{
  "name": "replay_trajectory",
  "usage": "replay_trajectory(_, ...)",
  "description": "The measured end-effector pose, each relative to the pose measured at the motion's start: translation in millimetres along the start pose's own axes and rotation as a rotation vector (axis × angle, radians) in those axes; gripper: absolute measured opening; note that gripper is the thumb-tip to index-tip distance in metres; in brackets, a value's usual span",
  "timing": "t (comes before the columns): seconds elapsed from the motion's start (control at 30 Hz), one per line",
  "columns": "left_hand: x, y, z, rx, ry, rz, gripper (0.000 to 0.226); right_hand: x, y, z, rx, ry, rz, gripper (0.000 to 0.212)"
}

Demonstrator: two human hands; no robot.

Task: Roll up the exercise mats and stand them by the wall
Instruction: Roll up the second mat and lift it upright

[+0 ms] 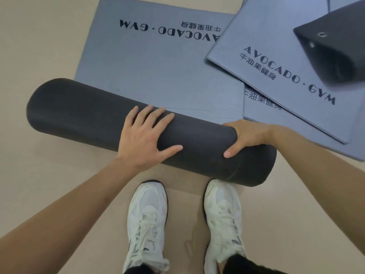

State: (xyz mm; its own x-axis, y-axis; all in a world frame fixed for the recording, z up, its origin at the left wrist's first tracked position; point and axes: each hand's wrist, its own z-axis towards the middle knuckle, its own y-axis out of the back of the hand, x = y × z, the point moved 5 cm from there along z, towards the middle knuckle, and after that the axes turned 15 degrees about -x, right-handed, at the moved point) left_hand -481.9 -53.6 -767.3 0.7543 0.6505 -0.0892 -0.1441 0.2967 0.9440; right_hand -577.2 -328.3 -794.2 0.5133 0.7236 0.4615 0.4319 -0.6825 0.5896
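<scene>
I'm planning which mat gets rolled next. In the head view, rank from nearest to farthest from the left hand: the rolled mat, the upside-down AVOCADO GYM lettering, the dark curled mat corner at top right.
1. Rolled mat: directly under the left hand, palm on it.
2. Upside-down AVOCADO GYM lettering: ahead, on the flat grey mat.
3. Dark curled mat corner: far upper right.

My head camera looks steeply down from close above at my hands (147,135), my shoes (147,220) and the floor (39,194).
</scene>
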Motion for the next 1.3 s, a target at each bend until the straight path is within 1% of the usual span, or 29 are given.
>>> replay_trajectory(0.1, -0.8, -9.9, 6.0, 0.01, -0.004, 0.014, 0.081, -5.6, -0.9, 0.7, 0.013, -0.003, 0.02, 0.089)
replay_trajectory(0.17, -0.4, -14.5, 11.0, -0.003, -0.01, 0.015, 0.079, -10.0, -0.1, -1.7, -0.028, 0.002, 0.039, 0.091)
replay_trajectory(0.23, -1.2, -18.4, 17.3, -0.008, -0.015, 0.019, 0.076, -7.4, -1.5, -6.1, -0.127, 0.021, 0.019, 0.097)
replay_trajectory(0.27, -1.6, -20.7, 21.9, -0.005, -0.014, 0.018, 0.075, -2.1, -2.5, -7.5, -0.209, 0.05, -0.009, 0.102)
replay_trajectory(0.3, -1.8, -22.7, 27.7, -0.001, -0.014, 0.017, 0.074, 6.9, -5.0, -8.9, -0.293, 0.094, -0.049, 0.107)
replay_trajectory(0.37, -1.5, -25.8, 43.3, 0.021, -0.024, 0.016, 0.072, 30.8, -16.1, -11.9, -0.43, 0.195, -0.151, 0.11)
replay_trajectory(0.43, 0.4, -29.6, 61.5, 0.084, -0.035, 0.035, 0.072, 47.7, -31.3, -11.7, -0.505, 0.224, -0.263, 0.114)
replay_trajectory(0.53, 2.7, -39.6, 82.1, 0.206, -0.044, 0.05, 0.074, 53.2, -48.6, -6.8, -0.589, 0.191, -0.418, 0.124)
replay_trajectory(0.57, 3.2, -42.2, 84.8, 0.212, -0.044, 0.048, 0.074, 51.7, -50.1, -4.3, -0.609, 0.187, -0.445, 0.126)
replay_trajectory(0.6, 3.0, -41.7, 84.1, 0.183, -0.032, 0.041, 0.071, 50.0, -50.2, -1.4, -0.617, 0.189, -0.454, 0.127)
replay_trajectory(0.63, 2.1, -37.6, 80.1, 0.107, 0.003, 0.017, 0.065, 48.9, -47.9, 1.4, -0.619, 0.191, -0.449, 0.127)
replay_trajectory(0.7, -1.2, -22.7, 61.9, -0.143, 0.151, -0.086, 0.049, 46.6, -36.9, 8.6, -0.595, 0.181, -0.401, 0.125)
replay_trajectory(0.73, -3.6, -15.9, 47.7, -0.244, 0.244, -0.132, 0.046, 45.6, -29.9, 12.7, -0.563, 0.169, -0.365, 0.123)
replay_trajectory(0.77, -6.6, -11.7, 31.6, -0.299, 0.337, -0.163, 0.047, 45.5, -21.8, 16.7, -0.524, 0.153, -0.326, 0.121)
replay_trajectory(0.8, -9.1, -10.2, 15.2, -0.311, 0.426, -0.188, 0.052, 45.5, -13.2, 20.5, -0.491, 0.134, -0.282, 0.118)
replay_trajectory(0.87, -9.2, -12.0, -12.9, -0.283, 0.64, -0.286, 0.067, 44.6, 1.5, 29.1, -0.426, 0.102, -0.19, 0.113)
replay_trajectory(0.93, -6.0, -20.7, -34.1, -0.22, 0.893, -0.479, 0.084, 43.9, 11.3, 36.6, -0.373, 0.088, -0.107, 0.109)
replay_trajectory(1.0, -8.2, -29.4, -40.8, -0.151, 1.06, -0.731, 0.101, 43.6, 17.6, 42.9, -0.353, 0.081, -0.042, 0.103)
replay_trajectory(1.07, -15.6, -35.3, -35.1, -0.099, 1.106, -0.929, 0.112, 43.6, 20.2, 45.9, -0.35, 0.086, -0.005, 0.1)
replay_trajectory(1.13, -18.4, -39.0, -27.7, -0.102, 1.132, -1.012, 0.118, 45.7, 19.3, 46.9, -0.357, 0.101, 0.027, 0.098)
replay_trajectory(1.17, -17.5, -39.6, -25.3, -0.117, 1.156, -1.015, 0.121, 48.2, 17.0, 47.0, -0.357, 0.111, 0.043, 0.092)
replay_trajectory(1.23, -13.9, -37.6, -26.6, -0.121, 1.178, -0.933, 0.125, 54.8, 10.1, 48.1, -0.348, 0.135, 0.074, 0.082)
replay_trajectory(1.3, -9.6, -30.7, -32.8, -0.102, 1.163, -0.746, 0.122, 62.9, 2.3, 48.3, -0.346, 0.162, 0.073, 0.079)
